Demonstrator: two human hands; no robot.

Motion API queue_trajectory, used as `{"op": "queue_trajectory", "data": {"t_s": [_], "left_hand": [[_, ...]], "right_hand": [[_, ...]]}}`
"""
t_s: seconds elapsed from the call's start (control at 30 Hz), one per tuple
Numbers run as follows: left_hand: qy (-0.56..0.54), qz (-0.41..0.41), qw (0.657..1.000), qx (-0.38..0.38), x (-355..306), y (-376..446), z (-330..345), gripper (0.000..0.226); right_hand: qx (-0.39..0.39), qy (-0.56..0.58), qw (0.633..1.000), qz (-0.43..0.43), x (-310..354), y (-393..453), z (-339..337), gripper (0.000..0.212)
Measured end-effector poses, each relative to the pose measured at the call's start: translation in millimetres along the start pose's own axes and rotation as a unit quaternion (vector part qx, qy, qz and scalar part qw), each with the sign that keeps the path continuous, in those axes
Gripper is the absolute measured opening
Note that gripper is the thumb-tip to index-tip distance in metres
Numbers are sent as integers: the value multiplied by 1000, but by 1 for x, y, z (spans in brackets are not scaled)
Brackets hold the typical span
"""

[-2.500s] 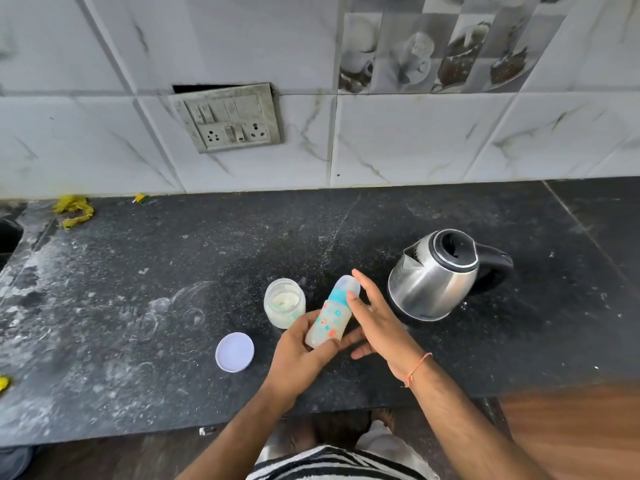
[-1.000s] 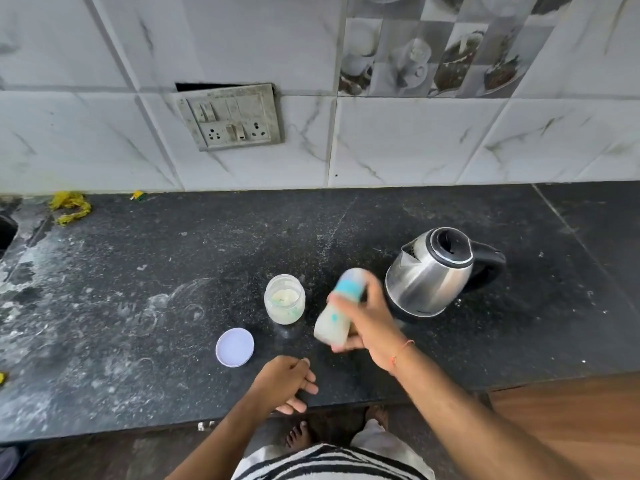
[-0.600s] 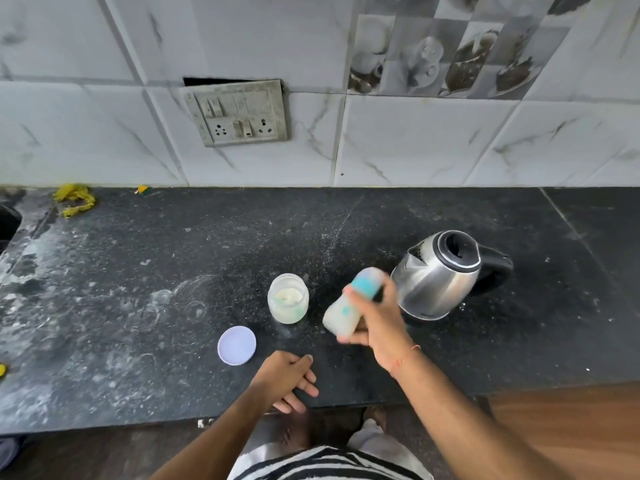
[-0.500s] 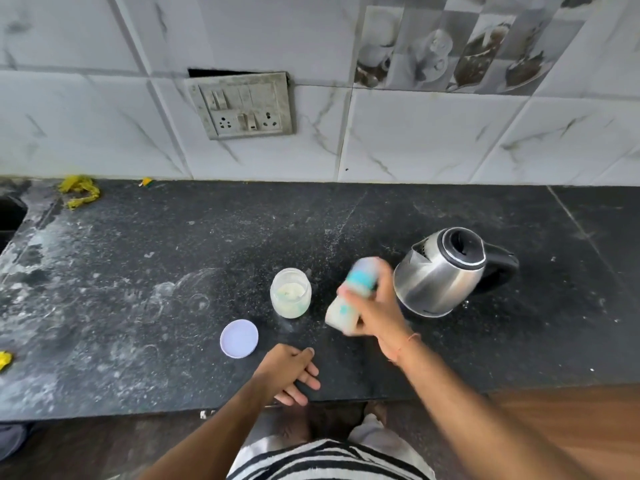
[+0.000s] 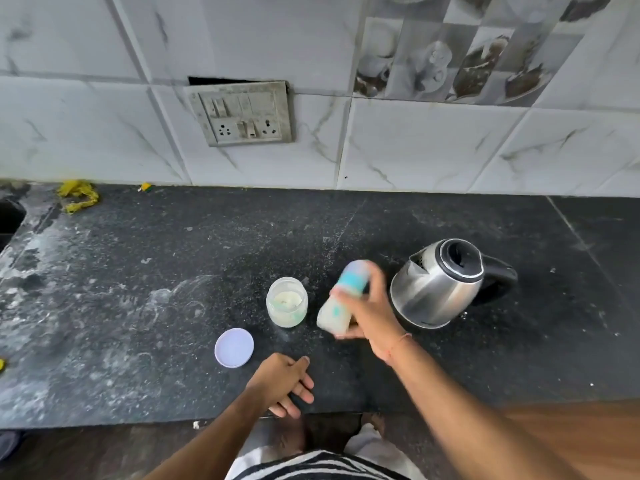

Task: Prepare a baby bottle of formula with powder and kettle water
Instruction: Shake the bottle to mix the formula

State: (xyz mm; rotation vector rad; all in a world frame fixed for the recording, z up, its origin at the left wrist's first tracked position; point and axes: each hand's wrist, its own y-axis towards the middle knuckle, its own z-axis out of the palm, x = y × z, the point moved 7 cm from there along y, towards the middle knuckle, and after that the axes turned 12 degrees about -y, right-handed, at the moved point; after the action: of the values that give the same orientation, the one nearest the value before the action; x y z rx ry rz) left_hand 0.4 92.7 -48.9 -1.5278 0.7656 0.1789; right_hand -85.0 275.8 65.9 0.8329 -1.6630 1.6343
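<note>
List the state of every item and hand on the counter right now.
Bottle: capped, tilted, blurred, held off the counter.
Right hand: grips the bottle.
Left hand: holds nothing, rests at the counter edge.
Jar: open, upright, powder inside.
Lid: off, flat beside the jar.
Kettle: upright, lid shut.

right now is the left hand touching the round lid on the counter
Apart. The head view shows bare dark counter between the left hand and the lid; the hand rests at the counter's near edge.

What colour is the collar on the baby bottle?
Teal-blue, on the baby bottle gripped by the right hand; head view, though motion-blurred.
</note>
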Motion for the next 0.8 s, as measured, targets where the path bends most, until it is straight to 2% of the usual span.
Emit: {"op": "queue_trajectory", "data": {"t_s": [0.03, 0.1, 0.17, 0.2, 0.23, 0.3, 0.33, 0.37, 0.4, 0.47, 0.5, 0.57, 0.6, 0.63, 0.67, 0.7, 0.73, 0.77, 0.8], "left_hand": [[-3, -1, 1000, -3, 2, -1, 0, 58], [-4, 0, 1000, -5, 3, 0, -3, 58], [0, -2, 1000, -7, 1, 0, -4, 59], [2, -1, 1000, -8, 0, 1, -2, 59], [2, 0, 1000, -10, 0, 0, -1, 59], [0, 0, 1000, -18, 2, 0, -1, 60], [2, -1, 1000, -21, 3, 0, -2, 62], [3, -3, 1000, -23, 3, 1, -4, 63], [4, -5, 1000, -24, 1, 2, -5, 64], [10, -3, 1000, -24, -2, 2, -2, 66], [8, -2, 1000, -25, -2, 1, -1, 67], [8, -2, 1000, -24, 0, 0, -1, 67], [10, -5, 1000, -23, 1, 0, -2, 66], [13, -8, 1000, -24, 2, 0, -4, 66], [13, -10, 1000, -24, 2, 1, -4, 67], [14, -9, 1000, -25, 0, 1, -3, 67], [17, -4, 999, -26, -2, 1, -3, 68], [16, -1, 1000, -27, -2, 1, 0, 68], [10, -1, 999, -30, -1, 2, 1, 68]], "right_hand": [[64, 28, 996, 59, -5, -5, 14, 71], [78, -33, 995, 57, -10, -4, 14, 71], [-17, -28, 999, -28, 2, 6, -2, 64], [-49, 11, 998, -27, -1, 15, -12, 63], [-34, 15, 999, -7, 0, 16, -10, 66], [91, 38, 992, 76, -7, 3, 13, 73], [95, -5, 991, 91, -17, 4, 10, 73], [84, -36, 994, 63, -14, 5, 10, 70], [30, -55, 998, 8, -10, 10, 2, 65], [-49, 40, 998, -11, -9, 21, -15, 60], [-38, 45, 998, 2, -7, 19, -13, 62], [59, 61, 994, 64, -15, 10, 8, 71], [68, 19, 994, 82, -23, 11, 7, 73], [60, -6, 996, 60, -21, 11, 8, 71], [7, -29, 999, 14, -20, 18, -1, 68], [-31, 8, 999, -10, -18, 22, -11, 65], [-64, 37, 997, 5, -23, 27, -19, 64], [-47, 39, 998, 21, -20, 24, -16, 65], [12, 64, 996, 67, -20, 20, -2, 69]]}}
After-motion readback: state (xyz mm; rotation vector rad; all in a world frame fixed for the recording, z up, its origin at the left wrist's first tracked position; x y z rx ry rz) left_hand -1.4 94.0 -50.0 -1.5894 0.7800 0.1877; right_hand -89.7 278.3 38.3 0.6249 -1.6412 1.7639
